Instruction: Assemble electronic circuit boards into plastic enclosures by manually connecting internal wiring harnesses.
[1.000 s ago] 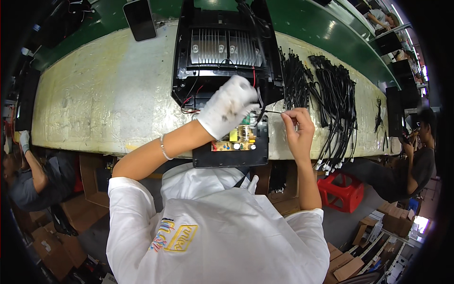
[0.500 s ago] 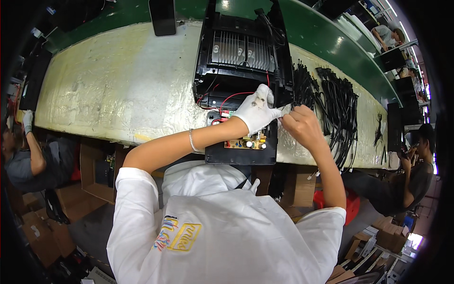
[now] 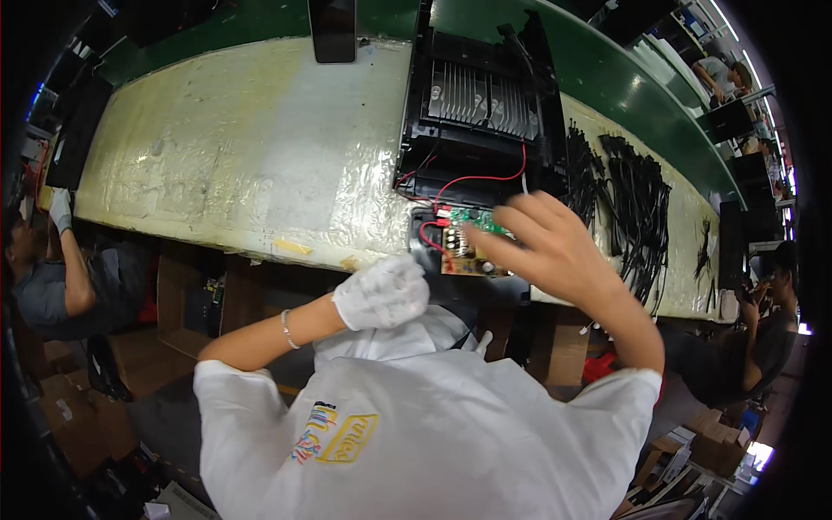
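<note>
A black open housing (image 3: 468,147) lies on the table, with finned metal heat sinks (image 3: 485,95) inside it. Red wires (image 3: 477,178) run down from it to a green circuit board (image 3: 477,217) and a tan circuit board (image 3: 472,263) at its near end. Over the right side of these boards hovers my bare right hand (image 3: 555,251), fingers stretched apart and slightly blurred; nothing shows in them. My left hand (image 3: 381,293), in a soiled white glove, is left of the boards at the table's near edge. Its fingers are curled in, hiding whatever they may hold.
Bundles of black cables (image 3: 637,191) lie on the table right of the housing. A black phone-like slab (image 3: 334,30) stands at the far edge. One co-worker (image 3: 65,269) sits at the left, another (image 3: 767,303) at the right. Cardboard boxes (image 3: 178,299) stand below the table.
My left hand has drawn back left and toward me from the housing's near right corner. My right hand has come down toward the boards, its fingers opening. The view has shifted left.
</note>
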The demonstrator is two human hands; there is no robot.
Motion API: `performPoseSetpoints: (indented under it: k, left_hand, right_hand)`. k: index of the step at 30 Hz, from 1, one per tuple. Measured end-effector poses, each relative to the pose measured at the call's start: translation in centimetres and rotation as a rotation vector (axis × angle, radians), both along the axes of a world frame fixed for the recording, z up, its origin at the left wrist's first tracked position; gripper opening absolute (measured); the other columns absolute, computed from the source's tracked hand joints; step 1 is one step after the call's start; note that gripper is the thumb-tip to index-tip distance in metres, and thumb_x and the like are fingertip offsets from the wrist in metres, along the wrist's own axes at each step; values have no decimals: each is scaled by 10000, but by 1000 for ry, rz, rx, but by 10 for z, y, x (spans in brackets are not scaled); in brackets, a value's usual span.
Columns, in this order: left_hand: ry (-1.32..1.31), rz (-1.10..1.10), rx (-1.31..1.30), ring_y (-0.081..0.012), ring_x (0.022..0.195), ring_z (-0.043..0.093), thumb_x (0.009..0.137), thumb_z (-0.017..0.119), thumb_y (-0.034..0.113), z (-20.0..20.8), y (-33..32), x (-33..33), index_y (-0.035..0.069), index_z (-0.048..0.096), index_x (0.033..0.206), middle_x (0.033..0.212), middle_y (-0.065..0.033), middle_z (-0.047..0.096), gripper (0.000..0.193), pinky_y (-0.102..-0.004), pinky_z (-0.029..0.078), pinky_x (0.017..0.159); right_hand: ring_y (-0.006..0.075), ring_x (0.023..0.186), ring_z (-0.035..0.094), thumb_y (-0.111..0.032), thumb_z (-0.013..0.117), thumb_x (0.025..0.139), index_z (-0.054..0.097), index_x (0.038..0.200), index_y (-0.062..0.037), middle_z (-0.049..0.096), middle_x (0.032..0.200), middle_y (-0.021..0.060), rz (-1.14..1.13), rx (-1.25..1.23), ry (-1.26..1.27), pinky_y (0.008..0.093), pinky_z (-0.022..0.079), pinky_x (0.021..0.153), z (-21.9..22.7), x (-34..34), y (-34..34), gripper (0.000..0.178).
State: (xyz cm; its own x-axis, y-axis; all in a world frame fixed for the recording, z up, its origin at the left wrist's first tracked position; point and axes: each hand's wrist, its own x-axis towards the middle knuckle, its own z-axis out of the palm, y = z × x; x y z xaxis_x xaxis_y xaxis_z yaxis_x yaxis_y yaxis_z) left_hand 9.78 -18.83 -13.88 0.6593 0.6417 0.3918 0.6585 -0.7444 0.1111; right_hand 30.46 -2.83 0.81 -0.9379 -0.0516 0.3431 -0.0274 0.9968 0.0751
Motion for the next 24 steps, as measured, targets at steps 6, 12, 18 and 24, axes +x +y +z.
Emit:
performPoseSetpoints:
  k: [6, 12, 18, 24]
  left_hand:
    - [-174, -1, 149, -146, 662, 505, 601, 603, 241, 60, -5, 50, 123, 640, 811, 650, 33, 440, 244, -363, 472, 762]
    - [-346, 29, 113, -179, 671, 553, 622, 672, 188, 66, 6, 42, 120, 626, 798, 719, -2, 540, 194, -360, 471, 717]
    - [-830, 405, -115, -387, 1123, 511, 514, 853, 319, 52, 41, 23, 62, 631, 830, 1311, -239, 495, 465, -440, 444, 913]
    - [-760, 139, -266, -393, 1167, 531, 561, 889, 273, 58, 76, 8, 105, 562, 903, 1298, -224, 515, 502, -449, 449, 972]
  right_hand:
    - [185, 746, 597, -110, 544, 843, 487, 1342, -381, 575, 734, 31, 70, 168, -478, 293, 456, 609, -47, -72, 28, 571]
    - [281, 808, 616, -177, 659, 819, 569, 775, -51, 619, 764, 70, 44, -87, -474, 402, 509, 698, -9, -74, 40, 160]
    - [271, 780, 507, -217, 709, 829, 576, 817, -14, 586, 768, 88, 78, -686, -495, 392, 434, 678, 4, -40, 57, 243]
    - [210, 748, 438, -293, 783, 776, 558, 793, -19, 548, 711, 57, -94, -915, -376, 334, 393, 659, 4, -36, 54, 355]
